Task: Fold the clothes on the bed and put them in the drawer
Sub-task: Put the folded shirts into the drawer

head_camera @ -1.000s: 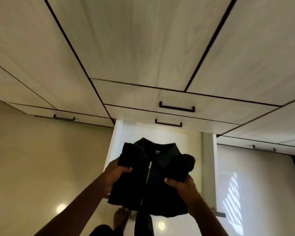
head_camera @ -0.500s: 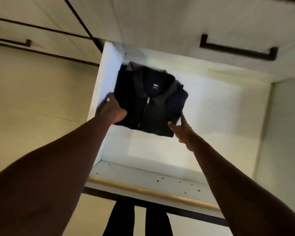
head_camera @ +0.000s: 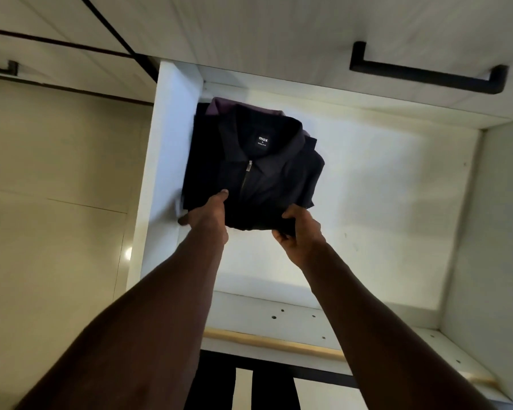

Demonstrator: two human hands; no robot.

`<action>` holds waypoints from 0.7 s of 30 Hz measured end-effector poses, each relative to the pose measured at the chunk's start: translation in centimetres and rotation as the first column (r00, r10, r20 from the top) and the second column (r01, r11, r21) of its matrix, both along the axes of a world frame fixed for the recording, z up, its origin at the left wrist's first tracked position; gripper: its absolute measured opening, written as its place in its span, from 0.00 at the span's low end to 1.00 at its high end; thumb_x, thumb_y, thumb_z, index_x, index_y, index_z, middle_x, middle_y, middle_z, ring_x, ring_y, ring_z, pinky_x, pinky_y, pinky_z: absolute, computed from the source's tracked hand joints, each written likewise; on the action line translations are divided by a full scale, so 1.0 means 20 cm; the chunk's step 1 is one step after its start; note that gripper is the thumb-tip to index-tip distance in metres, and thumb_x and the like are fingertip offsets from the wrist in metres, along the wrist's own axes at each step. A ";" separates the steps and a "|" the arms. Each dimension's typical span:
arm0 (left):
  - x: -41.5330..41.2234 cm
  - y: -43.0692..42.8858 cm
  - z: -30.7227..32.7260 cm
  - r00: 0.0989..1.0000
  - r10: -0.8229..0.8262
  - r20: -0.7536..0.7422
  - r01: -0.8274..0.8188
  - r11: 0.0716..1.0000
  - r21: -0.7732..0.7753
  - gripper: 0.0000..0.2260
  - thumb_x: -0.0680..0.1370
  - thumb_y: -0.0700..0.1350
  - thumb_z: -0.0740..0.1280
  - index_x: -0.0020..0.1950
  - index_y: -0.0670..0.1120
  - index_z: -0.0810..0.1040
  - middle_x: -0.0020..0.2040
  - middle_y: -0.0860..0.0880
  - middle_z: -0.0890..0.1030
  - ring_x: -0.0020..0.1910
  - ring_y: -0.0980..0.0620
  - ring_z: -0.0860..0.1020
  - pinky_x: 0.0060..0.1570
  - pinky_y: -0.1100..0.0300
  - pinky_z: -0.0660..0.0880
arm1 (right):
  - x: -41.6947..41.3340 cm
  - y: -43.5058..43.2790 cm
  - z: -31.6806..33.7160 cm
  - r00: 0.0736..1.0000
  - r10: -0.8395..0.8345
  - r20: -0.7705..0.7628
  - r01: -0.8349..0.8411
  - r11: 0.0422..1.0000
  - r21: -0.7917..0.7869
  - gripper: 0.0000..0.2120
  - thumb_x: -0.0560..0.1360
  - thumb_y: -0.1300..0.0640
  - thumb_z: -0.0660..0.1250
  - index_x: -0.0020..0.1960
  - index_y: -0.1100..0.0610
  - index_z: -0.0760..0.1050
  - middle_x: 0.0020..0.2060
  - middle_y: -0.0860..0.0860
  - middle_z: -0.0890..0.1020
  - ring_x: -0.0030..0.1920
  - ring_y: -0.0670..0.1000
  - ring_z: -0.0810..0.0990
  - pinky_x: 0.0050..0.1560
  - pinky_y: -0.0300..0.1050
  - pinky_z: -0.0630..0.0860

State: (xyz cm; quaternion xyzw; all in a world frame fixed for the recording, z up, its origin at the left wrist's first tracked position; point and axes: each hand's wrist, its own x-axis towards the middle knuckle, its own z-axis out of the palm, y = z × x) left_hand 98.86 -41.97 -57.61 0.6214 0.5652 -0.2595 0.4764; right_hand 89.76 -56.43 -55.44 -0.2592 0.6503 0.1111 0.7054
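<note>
White drawer point(head_camera: 367, 187) is open, and we grip the near edge of the folded black shirt point(head_camera: 258, 173) with left hand point(head_camera: 208, 220) and right hand point(head_camera: 299, 232), collar pointing off to 12 o'clock.

- The shirt point(head_camera: 267, 179) is very dark, black or deep navy, plain with no pattern.
- Its label point(head_camera: 263, 141) is black with white letters; the zip point(head_camera: 246, 176) is silver.
- At 11 o'clock from the shirt shows a dull purple cloth point(head_camera: 219, 106).
- The drawer point(head_camera: 397, 187) is white inside, with a tan strip point(head_camera: 273, 343) at 6 o'clock.
- The handle point(head_camera: 427, 75) at 1 o'clock is matt black.
- The fronts point(head_camera: 249, 31) are pale cream with fine wood grain.
- The floor point(head_camera: 57, 202) at 9 o'clock is glossy beige.
</note>
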 end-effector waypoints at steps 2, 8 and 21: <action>0.00 0.09 -0.12 0.998 0.040 -0.044 -0.045 0.992 -0.118 0.54 0.52 0.59 0.83 0.75 0.52 0.68 0.72 0.45 0.75 0.67 0.41 0.77 0.56 0.38 0.78 | 0.03 -0.01 0.04 0.996 -0.079 0.051 0.076 0.995 0.067 0.10 0.73 0.65 0.64 0.54 0.61 0.74 0.42 0.56 0.78 0.40 0.52 0.77 0.37 0.43 0.76; 0.14 -0.10 0.31 0.973 0.116 0.201 -0.036 0.930 -0.365 0.16 0.73 0.39 0.72 0.61 0.44 0.81 0.57 0.43 0.84 0.53 0.41 0.84 0.46 0.44 0.84 | 0.07 -0.10 0.16 0.971 -0.163 0.175 0.130 0.974 0.184 0.16 0.74 0.53 0.72 0.62 0.52 0.79 0.56 0.53 0.85 0.56 0.57 0.83 0.61 0.57 0.78; 0.20 -0.39 0.60 0.949 -0.040 0.312 0.257 0.670 -0.697 0.43 0.52 0.35 0.69 0.70 0.46 0.78 0.65 0.45 0.83 0.63 0.43 0.82 0.61 0.47 0.78 | -0.15 -0.74 0.43 0.790 0.025 0.613 0.121 0.973 -0.196 0.34 0.69 0.76 0.59 0.72 0.57 0.71 0.70 0.64 0.75 0.68 0.66 0.74 0.67 0.64 0.71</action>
